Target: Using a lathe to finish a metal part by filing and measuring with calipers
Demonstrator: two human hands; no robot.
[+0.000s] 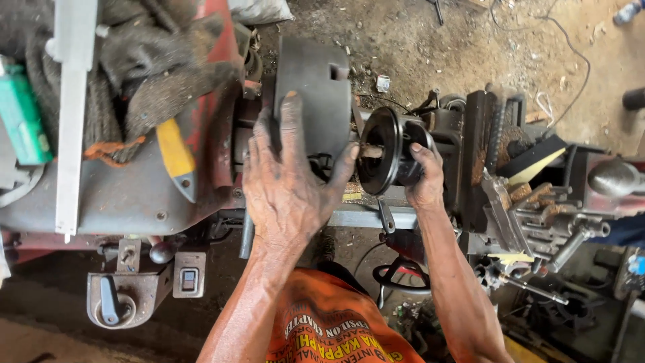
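Observation:
I look down on an old lathe. My left hand (290, 178), dirty with grease, lies spread over the dark grey chuck (316, 94) at the headstock, with the thumb reaching toward a short wooden-looking shaft (371, 152). A black round pulley-like part (384, 149) sits on that shaft. My right hand (426, 176) grips this black part from its right side, fingers wrapped around its hub.
The red headstock (121, 195) carries grey rags (161, 81), a yellow-handled tool (176, 156), a white bar (70, 114) and a green bottle (20, 117). Rusty tool post and levers (531, 202) stand at right. A lever (109, 299) and switch (189, 279) sit below. Dirt floor lies beyond.

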